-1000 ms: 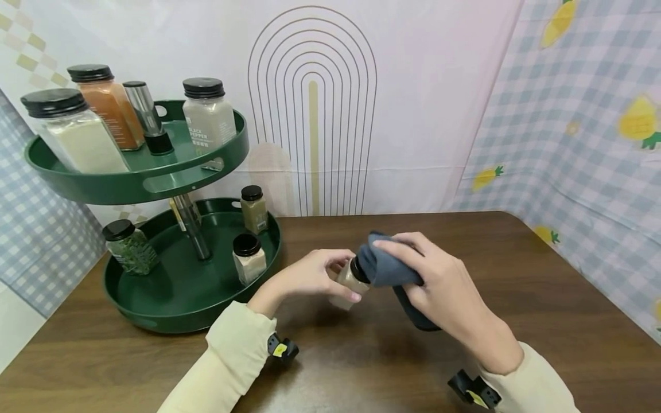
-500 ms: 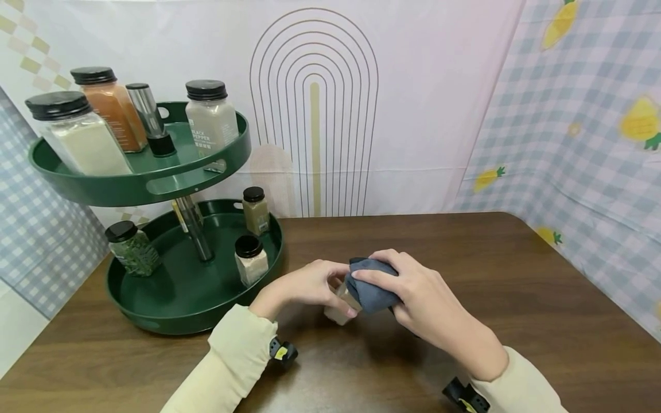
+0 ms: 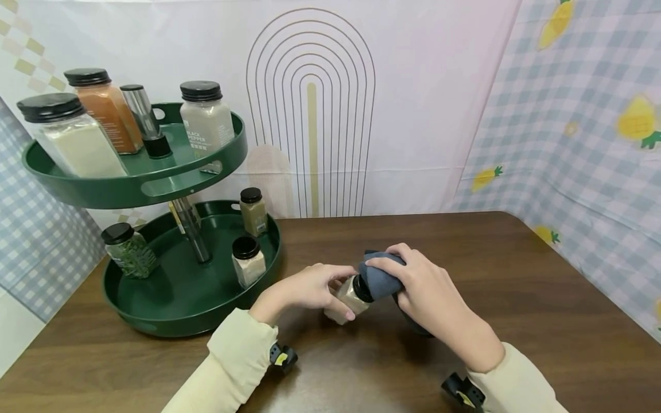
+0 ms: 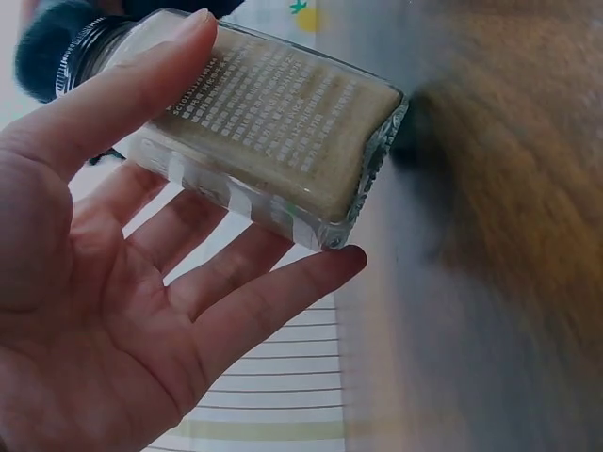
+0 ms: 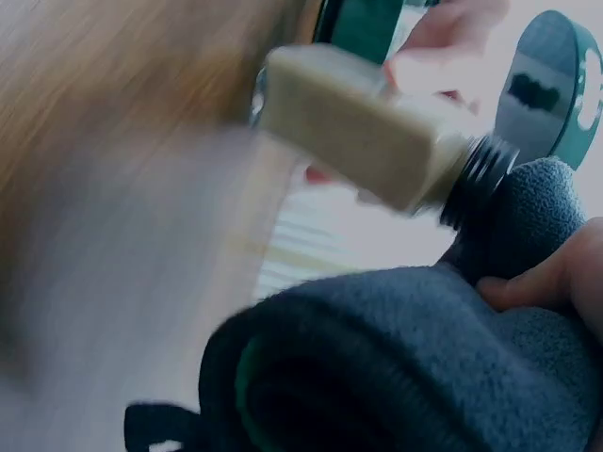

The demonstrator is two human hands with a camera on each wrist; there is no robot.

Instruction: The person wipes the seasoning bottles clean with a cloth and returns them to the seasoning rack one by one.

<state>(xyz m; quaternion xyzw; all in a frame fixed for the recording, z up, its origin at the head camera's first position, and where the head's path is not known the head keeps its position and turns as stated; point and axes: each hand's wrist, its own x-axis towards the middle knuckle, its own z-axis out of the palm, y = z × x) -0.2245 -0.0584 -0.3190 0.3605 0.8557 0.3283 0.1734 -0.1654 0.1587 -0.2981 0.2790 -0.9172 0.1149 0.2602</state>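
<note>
My left hand [image 3: 304, 291] grips a small square glass spice jar [image 3: 349, 298] between thumb and fingers. Tilted, the jar points its black screw lid [image 3: 362, 288] up to the right. Pale beige powder fills it, and white printing covers the side facing the left wrist view. My right hand [image 3: 432, 295] holds a bunched grey-blue cloth [image 3: 383, 276] against the lid's top. In the right wrist view the cloth hangs in thick folds below the fingers, with a dark loop at its edge. Whether the jar's base touches the table cannot be told.
Left of the hands stands a green two-tier tray rack [image 3: 170, 330]. Its upper tier [image 3: 103, 192] carries larger jars and a silver-and-black cylinder [image 3: 146, 120]. Small jars, including one of green herbs [image 3: 130, 252], stand on the lower tier. Brown tabletop [image 3: 516, 275] extends to the right.
The cloth moved left and down over the jar's lid, then back up to the right, so the black lid shows again. The left hand has stayed nearly still with the jar.
</note>
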